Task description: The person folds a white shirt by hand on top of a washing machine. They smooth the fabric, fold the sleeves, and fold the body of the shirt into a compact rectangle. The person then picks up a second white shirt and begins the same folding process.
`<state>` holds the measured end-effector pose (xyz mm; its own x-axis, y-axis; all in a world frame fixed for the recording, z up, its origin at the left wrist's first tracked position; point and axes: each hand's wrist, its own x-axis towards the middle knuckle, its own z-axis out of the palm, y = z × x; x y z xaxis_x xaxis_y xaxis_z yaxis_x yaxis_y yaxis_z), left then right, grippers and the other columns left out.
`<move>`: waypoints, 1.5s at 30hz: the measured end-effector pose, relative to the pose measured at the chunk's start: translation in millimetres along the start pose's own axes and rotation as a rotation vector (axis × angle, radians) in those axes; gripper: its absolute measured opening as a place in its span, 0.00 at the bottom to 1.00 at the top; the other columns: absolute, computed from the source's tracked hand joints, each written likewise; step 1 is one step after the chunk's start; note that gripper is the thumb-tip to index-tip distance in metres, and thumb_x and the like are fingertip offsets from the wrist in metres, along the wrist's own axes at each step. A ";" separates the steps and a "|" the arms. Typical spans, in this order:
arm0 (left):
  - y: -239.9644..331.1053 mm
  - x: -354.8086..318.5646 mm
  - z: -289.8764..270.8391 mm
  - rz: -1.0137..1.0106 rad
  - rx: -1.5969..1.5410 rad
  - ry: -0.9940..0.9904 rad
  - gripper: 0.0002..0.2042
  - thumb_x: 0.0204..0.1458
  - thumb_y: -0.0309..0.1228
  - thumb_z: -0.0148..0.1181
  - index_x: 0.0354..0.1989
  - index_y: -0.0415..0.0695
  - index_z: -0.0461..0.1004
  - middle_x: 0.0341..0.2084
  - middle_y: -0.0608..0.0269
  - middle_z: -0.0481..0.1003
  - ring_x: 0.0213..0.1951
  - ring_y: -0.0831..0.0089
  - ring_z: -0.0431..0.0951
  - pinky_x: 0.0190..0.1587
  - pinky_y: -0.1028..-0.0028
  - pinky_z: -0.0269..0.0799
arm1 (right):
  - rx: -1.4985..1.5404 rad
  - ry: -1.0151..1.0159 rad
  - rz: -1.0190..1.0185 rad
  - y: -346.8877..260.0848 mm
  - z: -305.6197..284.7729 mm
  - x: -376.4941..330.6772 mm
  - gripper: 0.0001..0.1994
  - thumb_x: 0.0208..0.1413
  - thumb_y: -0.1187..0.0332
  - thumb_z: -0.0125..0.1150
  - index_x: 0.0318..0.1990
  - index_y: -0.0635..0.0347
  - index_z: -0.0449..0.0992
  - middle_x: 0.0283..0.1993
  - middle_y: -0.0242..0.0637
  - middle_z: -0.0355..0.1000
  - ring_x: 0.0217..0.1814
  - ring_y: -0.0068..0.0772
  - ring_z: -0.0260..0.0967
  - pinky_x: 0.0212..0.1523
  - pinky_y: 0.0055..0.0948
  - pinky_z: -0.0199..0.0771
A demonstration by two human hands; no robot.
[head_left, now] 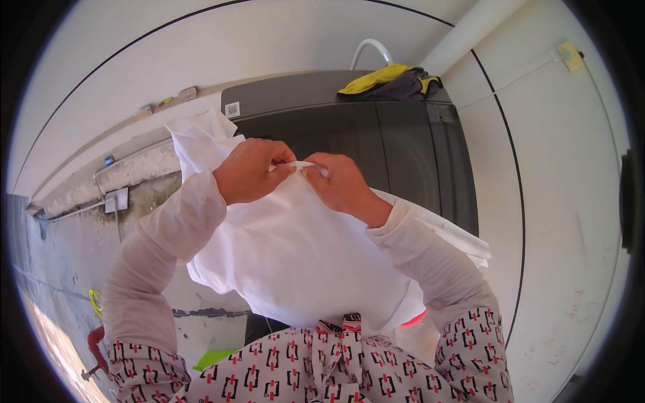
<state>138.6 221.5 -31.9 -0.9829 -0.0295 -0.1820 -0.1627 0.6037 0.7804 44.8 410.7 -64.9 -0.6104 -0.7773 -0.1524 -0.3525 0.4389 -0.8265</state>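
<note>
A white shirt hangs spread out in front of me, reaching from my hands down toward my waist. At its upper edge, my left hand pinches the fabric between thumb and fingers. My right hand grips the same edge just beside it, so the fingertips of both hands almost meet. One sleeve-like part of the shirt fans out past my left wrist, and another trails to the right under my right forearm. Whether a button lies between the fingertips is too small to tell.
Behind the shirt stands a dark grey top-loading machine, probably a washer. A yellow and dark grey cloth lies on its back edge, near a white hose. Small objects rest on the ledge at left. A white wall borders the right.
</note>
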 end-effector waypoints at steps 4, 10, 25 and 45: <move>2.1 -2.9 7.6 0.169 0.207 0.107 0.07 0.57 0.29 0.60 0.36 0.36 0.77 0.28 0.55 0.79 0.31 0.64 0.78 0.37 0.68 0.73 | 0.092 0.005 0.042 2.2 5.8 -2.1 0.11 0.61 0.64 0.57 0.38 0.64 0.80 0.28 0.42 0.76 0.30 0.38 0.71 0.36 0.38 0.70; 0.9 -4.9 2.0 0.079 0.045 -0.007 0.05 0.58 0.26 0.59 0.37 0.36 0.75 0.26 0.56 0.77 0.29 0.67 0.74 0.35 0.70 0.71 | 0.248 -0.075 0.085 -0.5 -2.2 -8.4 0.12 0.60 0.64 0.58 0.38 0.65 0.80 0.26 0.41 0.75 0.27 0.32 0.69 0.33 0.35 0.70; -4.2 -2.6 -7.7 -0.051 -0.215 -0.270 0.08 0.61 0.30 0.58 0.38 0.37 0.77 0.24 0.66 0.74 0.25 0.78 0.68 0.30 0.74 0.67 | 0.441 -0.159 0.097 2.9 3.0 -20.7 0.11 0.61 0.66 0.55 0.38 0.66 0.79 0.25 0.30 0.71 0.27 0.19 0.63 0.27 0.27 0.64; 16.0 -28.0 6.0 0.267 0.227 -0.041 0.03 0.50 0.26 0.63 0.31 0.42 0.81 0.25 0.59 0.79 0.32 0.58 0.76 0.40 0.62 0.69 | -0.334 0.169 -0.687 7.9 -2.7 -41.1 0.10 0.48 0.75 0.65 0.39 0.52 0.78 0.34 0.27 0.73 0.41 0.31 0.70 0.65 0.49 0.56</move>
<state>164.0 236.8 -17.9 -0.9832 0.1818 -0.0169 0.1270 0.7475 0.6520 65.2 447.3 -63.7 -0.2683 -0.8565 0.4409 -0.8690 0.0177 -0.4945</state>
